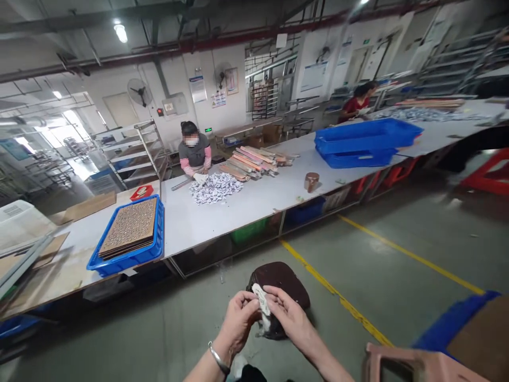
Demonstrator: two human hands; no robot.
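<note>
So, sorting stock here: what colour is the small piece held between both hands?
White, a small crumpled piece, clearest in the head view.

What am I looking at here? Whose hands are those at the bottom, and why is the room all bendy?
The picture comes from a camera worn on a person's head, looking forward and down, so the room looks stretched. The two hands at the bottom belong to that person. The left hand and right hand pinch a small white piece between the fingers, above a dark brown stool on the floor. Across the room stands a long grey table. On it lie a blue tray of brown boards, a pile of small white pieces, a stack of flat strips and stacked blue trays. A co-worker works at the pile.
</note>
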